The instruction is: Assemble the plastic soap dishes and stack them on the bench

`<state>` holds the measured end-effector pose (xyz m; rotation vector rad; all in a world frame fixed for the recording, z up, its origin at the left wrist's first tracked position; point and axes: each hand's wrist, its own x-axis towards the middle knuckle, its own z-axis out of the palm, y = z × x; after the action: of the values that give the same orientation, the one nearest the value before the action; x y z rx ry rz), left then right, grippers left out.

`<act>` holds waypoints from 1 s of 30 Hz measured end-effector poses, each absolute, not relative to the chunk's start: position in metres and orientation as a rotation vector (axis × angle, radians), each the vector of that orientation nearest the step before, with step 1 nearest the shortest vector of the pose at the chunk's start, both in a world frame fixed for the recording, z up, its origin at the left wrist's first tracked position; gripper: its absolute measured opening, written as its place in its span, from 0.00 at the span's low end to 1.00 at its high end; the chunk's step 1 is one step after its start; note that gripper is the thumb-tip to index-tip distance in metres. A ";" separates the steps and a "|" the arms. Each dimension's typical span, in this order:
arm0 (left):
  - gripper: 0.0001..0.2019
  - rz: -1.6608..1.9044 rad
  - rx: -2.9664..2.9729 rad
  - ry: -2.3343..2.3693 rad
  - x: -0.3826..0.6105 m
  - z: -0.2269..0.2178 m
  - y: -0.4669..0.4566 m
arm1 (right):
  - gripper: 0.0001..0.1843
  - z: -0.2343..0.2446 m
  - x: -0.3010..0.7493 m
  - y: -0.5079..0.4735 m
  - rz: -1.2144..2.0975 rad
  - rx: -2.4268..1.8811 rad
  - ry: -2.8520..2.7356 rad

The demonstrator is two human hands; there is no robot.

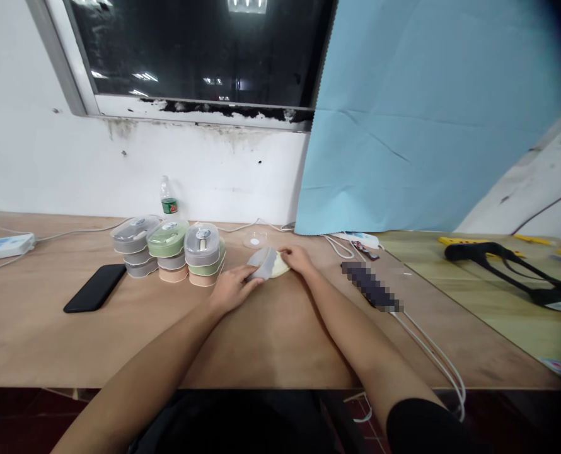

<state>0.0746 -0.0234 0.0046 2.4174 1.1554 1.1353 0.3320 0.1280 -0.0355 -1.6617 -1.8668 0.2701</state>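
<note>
a grey plastic piece (261, 263) lies against a pale yellow piece (280, 268) on the wooden counter (280, 340), near stacked lidded tubs (167, 249); the left hand (233, 289) grips the grey piece, while the right hand (297, 258) rests half-curled at its far end, its hold unclear.

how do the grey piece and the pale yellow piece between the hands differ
The grey piece looks translucent and cool-toned, while the pale yellow piece looks warmer and more opaque. The grey piece is tilted up against the left hand, while the pale yellow piece lies lower on the wooden table, partly behind it. Both sit together, close to the right hand.
</note>
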 end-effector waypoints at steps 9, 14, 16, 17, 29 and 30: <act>0.17 1.053 2.476 1.115 0.074 0.005 -0.025 | 0.14 -0.031 0.380 0.126 0.048 -2.052 -1.493; 0.18 1.012 2.465 1.129 0.074 0.005 -0.025 | 0.13 -0.034 0.352 0.126 0.063 -1.934 -1.695; 0.18 1.005 2.466 1.126 0.074 0.006 -0.025 | 0.14 -0.035 0.341 0.126 0.056 -1.843 -1.828; 0.18 1.005 2.468 1.123 0.074 0.005 -0.026 | 0.15 -0.036 0.337 0.125 0.052 -1.798 -1.885; 0.16 1.004 2.471 1.127 0.075 0.008 -0.027 | 0.24 -0.044 0.313 0.121 -0.014 -1.345 -2.262; 0.16 1.005 2.475 1.122 0.075 0.008 -0.027 | 0.25 -0.045 0.314 0.121 -0.008 -1.330 -2.263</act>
<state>0.0745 -0.0272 0.0078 2.4748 1.1223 1.0051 0.3136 0.1209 -0.0446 -1.3298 -2.2631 -0.0075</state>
